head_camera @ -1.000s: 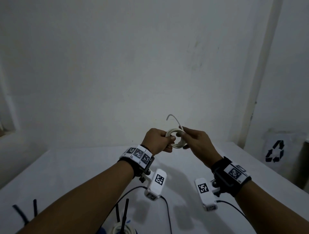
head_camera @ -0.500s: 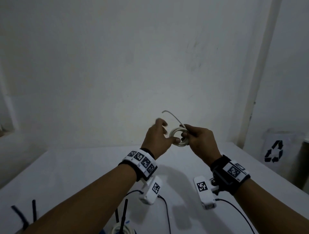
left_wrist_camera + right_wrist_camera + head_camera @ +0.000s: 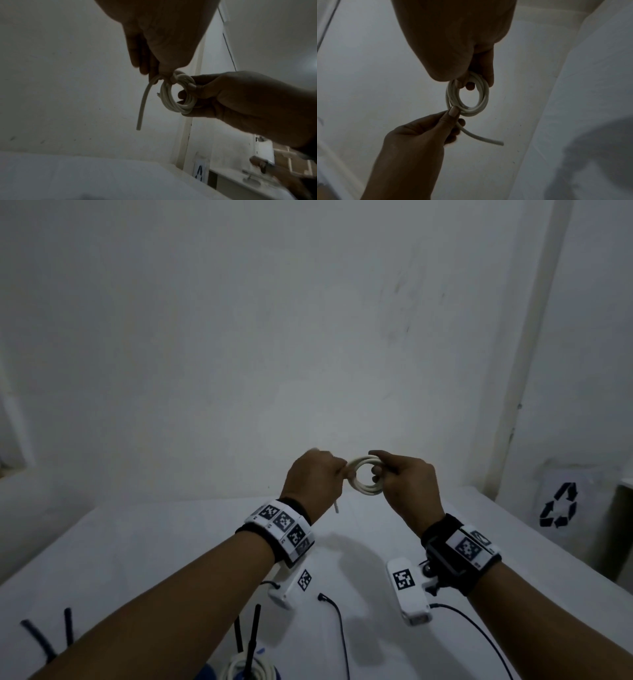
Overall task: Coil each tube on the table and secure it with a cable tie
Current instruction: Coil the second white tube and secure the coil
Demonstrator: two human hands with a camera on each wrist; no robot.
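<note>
A white tube wound into a small coil hangs in the air above the table, between both hands. My right hand grips the coil's right side with fingers through the ring. My left hand pinches the coil's left side, and the tube's loose end hangs down from its fingers. In the right wrist view that free end sticks out past the left hand's fingers. Black cable ties lie on the table near the front edge.
Another coiled white tube lies at the near edge of the white table. More black ties lie at the front left. Black camera cables trail over the table. A wall stands close behind.
The tube's free end, which stuck up above the coil, has been brought over and now hangs below my left hand. Both hands rose slightly and the left hand closed again on the coil.
</note>
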